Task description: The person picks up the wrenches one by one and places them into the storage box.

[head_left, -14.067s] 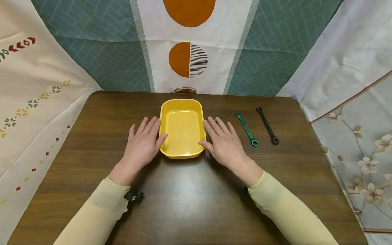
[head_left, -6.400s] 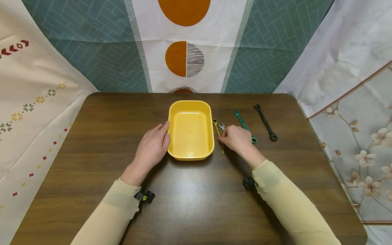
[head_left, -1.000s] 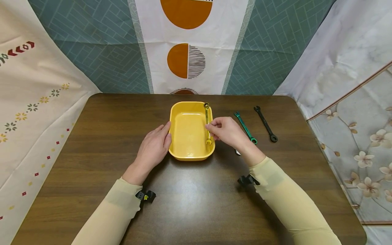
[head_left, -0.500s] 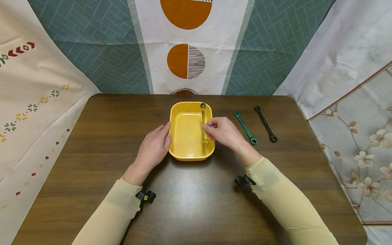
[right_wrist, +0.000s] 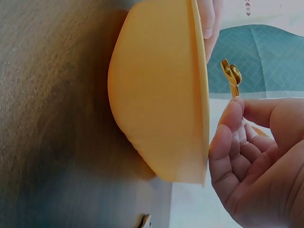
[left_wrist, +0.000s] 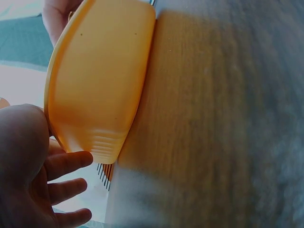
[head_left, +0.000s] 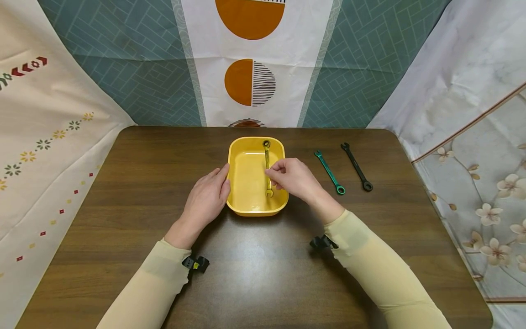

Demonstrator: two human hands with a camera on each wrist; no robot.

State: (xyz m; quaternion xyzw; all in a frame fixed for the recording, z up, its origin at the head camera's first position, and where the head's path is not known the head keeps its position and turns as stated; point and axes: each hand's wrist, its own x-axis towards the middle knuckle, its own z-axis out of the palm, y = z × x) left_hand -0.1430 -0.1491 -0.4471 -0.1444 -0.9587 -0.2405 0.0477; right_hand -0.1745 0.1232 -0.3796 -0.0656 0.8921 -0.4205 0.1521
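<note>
A golden combination wrench (head_left: pixel 268 169) is pinched between the thumb and forefinger of my right hand (head_left: pixel 296 177). It hangs over the yellow tray (head_left: pixel 248 208), ring end toward the far side and open end toward me. In the right wrist view the wrench's golden end (right_wrist: pixel 232 76) sticks up past the fingertips, above the tray's rim (right_wrist: pixel 202 95). My left hand (head_left: pixel 205 194) rests against the tray's left side, fingers extended. The left wrist view shows its fingers (left_wrist: pixel 69 164) spread loosely along the outer wall of the tray (left_wrist: pixel 102 80).
Right of the tray lie a green wrench (head_left: pixel 330 172) and, farther over, a black wrench (head_left: pixel 356 167) on the brown wooden table (head_left: pixel 172 151). A metal tip (right_wrist: pixel 145 221) shows low in the right wrist view. Patterned cloth hangs behind the table and at both sides.
Within the last second my right hand has carried the golden wrench leftward from the tray's right rim to over its inside. Earlier it was at the wrenches beside the tray. The left hand stays put.
</note>
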